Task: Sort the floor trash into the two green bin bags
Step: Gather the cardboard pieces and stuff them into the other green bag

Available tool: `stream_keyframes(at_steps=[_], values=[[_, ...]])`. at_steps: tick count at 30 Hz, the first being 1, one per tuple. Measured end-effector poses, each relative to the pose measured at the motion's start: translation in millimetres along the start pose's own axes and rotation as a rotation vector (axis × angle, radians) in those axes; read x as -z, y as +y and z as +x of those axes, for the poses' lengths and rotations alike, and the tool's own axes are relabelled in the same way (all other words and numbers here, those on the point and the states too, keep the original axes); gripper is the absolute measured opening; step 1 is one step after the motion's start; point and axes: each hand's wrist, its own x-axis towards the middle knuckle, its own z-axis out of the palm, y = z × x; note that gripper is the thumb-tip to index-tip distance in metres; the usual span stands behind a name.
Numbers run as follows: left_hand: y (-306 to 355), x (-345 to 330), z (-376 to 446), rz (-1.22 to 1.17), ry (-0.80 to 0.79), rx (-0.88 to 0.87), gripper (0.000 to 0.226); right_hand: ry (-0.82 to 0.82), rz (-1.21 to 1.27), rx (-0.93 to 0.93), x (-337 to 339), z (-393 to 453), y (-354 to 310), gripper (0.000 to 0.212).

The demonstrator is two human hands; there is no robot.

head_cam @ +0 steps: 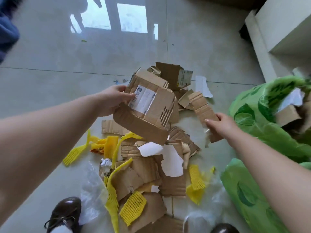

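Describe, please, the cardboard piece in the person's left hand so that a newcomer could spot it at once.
Start at the heap of torn cardboard on the grey floor. Above it the left hand grips a flattened box. Unlike its neighbours, it carries a white shipping label.

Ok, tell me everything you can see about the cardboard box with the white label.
The cardboard box is brown corrugated card, crushed and torn, one edge ripped into jagged steps. A white printed shipping label covers its upper face. It is lifted above the floor pile, tilted. The left hand holds its left edge, thumb on the label. Nothing else visibly touches it.
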Motion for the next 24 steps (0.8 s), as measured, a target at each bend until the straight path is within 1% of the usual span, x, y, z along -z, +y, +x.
stream_keyframes(at_steps=[2, 5, 8, 13, 17, 20, 22, 24], values=[[-1, 8, 1, -0.080, 0.058, -0.027, 0.028, 0.051, 0.248, -0.068, -5, 3, -8, 0.017], [-8, 12, 6, -0.202, 0.168, -0.019, 0.029, 0.058, 0.517, -0.175, -18, 11, -18, 0.019], [-17, 6, 17, -0.296, 0.242, 0.017, 0.027, 0.041, 0.623, -0.231, -30, 25, -25, 0.022], [-32, -9, 48, -0.268, 0.284, 0.082, 0.032, 0.037, 0.586, -0.182, -36, 58, -28, 0.016], [-45, -20, 74, -0.146, 0.344, 0.088, 0.036, 0.005, 0.446, -0.154, -38, 85, -30, 0.014], [-54, -28, 87, -0.169, 0.350, 0.112, 0.036, -0.014, 0.291, -0.148, -43, 102, -23, 0.015], [-56, -34, 92, -0.187, 0.350, 0.107, 0.034, -0.013, 0.250, -0.129, -47, 106, -20, 0.013], [-58, -37, 96, -0.195, 0.357, 0.094, 0.031, 0.001, 0.209, -0.120, -51, 109, -16, 0.019]])
